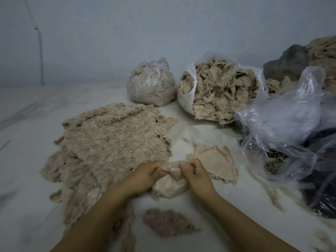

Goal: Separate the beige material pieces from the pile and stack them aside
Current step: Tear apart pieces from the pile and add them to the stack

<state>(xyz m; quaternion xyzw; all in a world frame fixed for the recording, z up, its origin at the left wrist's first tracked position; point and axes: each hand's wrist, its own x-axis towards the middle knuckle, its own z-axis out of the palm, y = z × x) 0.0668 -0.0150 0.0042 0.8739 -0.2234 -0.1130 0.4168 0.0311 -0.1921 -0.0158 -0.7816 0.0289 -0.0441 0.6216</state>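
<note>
2 hands [145, 176], 2 filled bags [151, 84], 1 beige pile [112, 140].

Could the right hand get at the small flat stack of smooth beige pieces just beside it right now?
Probably not yet: the right hand and left hand both grip a crumpled beige piece. The stack of smooth beige pieces itself lies uncovered alongside.

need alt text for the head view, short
Both hands, left and right, grip a crumpled beige fabric piece on a white surface, between a wide fluffy beige pile and flat beige pieces. Clear plastic bags of beige scraps sit behind.
</note>
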